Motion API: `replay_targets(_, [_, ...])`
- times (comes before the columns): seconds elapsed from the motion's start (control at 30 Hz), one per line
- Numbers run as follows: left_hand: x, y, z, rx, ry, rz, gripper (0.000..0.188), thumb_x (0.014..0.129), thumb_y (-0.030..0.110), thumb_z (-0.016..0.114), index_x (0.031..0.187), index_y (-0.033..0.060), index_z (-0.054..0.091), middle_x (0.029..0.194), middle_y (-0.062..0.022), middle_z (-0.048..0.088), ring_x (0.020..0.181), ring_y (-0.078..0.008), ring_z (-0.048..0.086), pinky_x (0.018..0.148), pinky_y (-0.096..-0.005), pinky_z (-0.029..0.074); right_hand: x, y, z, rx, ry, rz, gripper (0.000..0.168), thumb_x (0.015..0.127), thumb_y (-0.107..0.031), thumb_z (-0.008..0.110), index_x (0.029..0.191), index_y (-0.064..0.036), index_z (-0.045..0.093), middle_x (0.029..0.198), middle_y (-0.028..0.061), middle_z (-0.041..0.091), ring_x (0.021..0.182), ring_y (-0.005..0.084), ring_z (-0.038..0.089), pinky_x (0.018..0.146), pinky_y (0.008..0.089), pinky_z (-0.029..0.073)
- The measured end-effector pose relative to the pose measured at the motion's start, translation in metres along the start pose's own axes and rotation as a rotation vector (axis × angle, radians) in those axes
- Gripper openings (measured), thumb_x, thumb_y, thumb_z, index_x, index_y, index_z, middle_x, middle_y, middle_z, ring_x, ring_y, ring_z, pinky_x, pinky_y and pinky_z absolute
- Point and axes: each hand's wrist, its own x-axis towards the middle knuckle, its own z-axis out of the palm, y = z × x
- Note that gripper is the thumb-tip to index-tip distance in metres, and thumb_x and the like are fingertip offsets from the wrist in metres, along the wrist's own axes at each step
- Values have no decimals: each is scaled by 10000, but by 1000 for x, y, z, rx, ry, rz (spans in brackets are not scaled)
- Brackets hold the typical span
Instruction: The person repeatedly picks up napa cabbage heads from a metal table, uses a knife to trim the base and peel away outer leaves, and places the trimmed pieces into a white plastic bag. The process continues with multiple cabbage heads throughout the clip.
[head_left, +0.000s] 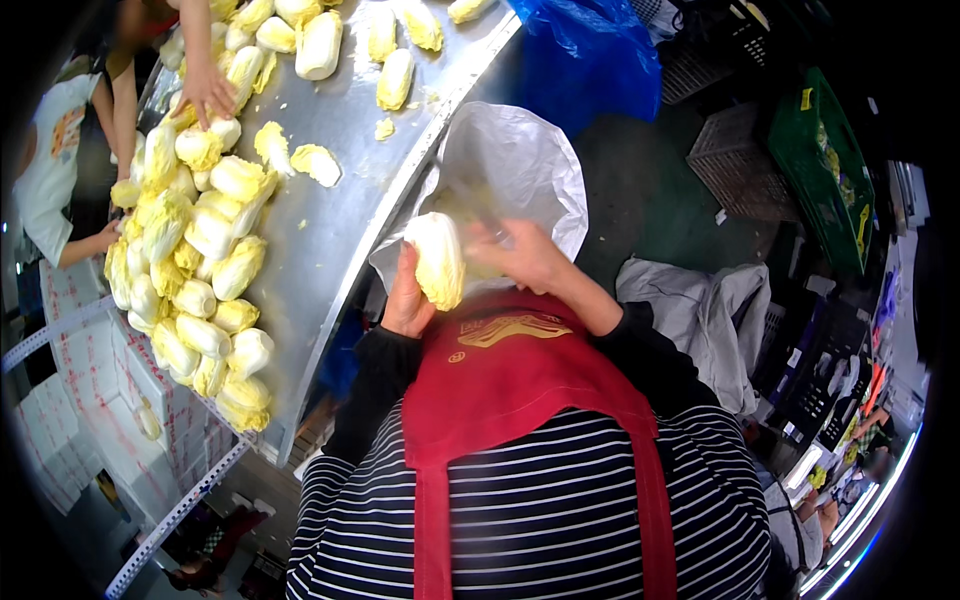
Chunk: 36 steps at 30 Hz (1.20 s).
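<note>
My left hand (409, 298) holds a napa cabbage (436, 259) upright, its white base up and its yellow leaves down. Just right of it, my right hand (525, 255) has its fingers curled around a thin, motion-blurred blade-like tool (487, 214), too smeared to name surely. Both hands are in front of my red apron (517, 375), over the near side of an open white woven sack (529, 150). Pale yellow matter shows blurred inside the sack. Left of my hands runs the rim of a metal table (322, 225).
Trimmed napa cabbages (199, 232) are heaped on the table's left side; loose leaves (315, 163) lie nearby. Another person's hand (204, 90) rests on the heap. A blue plastic bag (592, 52), a green crate (825, 165) and a crumpled white sack (697, 315) stand around. Foam boxes (112, 397) are lower left.
</note>
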Motion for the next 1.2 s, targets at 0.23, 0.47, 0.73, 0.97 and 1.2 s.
replay_targets(0.23, [6,-4,9,119,-113,-10,618,966,472,460,1355,-6,408,1299,-169,537,1206,-273,531,1025,-378,418,4,18,18,-54,36,-171,460,743,-313,689,1046,29,629,868,169,684,824,292,674,730,350,503])
replay_targets(0.47, [-3,-5,-8,256,-48,31,642,956,473,477,1357,-23,399,1340,-177,510,1226,-276,517,1044,-385,398,3,20,28,-112,52,-186,477,711,-313,689,1020,42,610,843,179,672,769,306,661,698,360,503])
replay_targets(0.73, [-13,5,-3,378,-65,13,492,972,335,510,1317,-6,426,1297,-151,536,1160,-245,561,981,-347,443,-4,25,34,-23,50,-167,461,711,-297,738,998,36,600,788,111,652,704,214,635,659,322,493])
replay_targets(0.97, [-13,0,-10,467,3,6,412,961,289,556,1250,6,479,1178,-113,600,1051,-192,602,901,-318,483,-13,12,26,116,-150,92,415,732,-251,722,1008,32,595,801,96,647,717,170,620,662,303,489])
replay_targets(1.2, [-13,3,-7,651,38,73,403,955,272,563,1248,2,500,1114,-83,611,975,-154,590,864,-288,472,-3,36,41,-76,16,-171,374,734,-234,660,992,29,590,836,180,658,768,311,645,688,378,496])
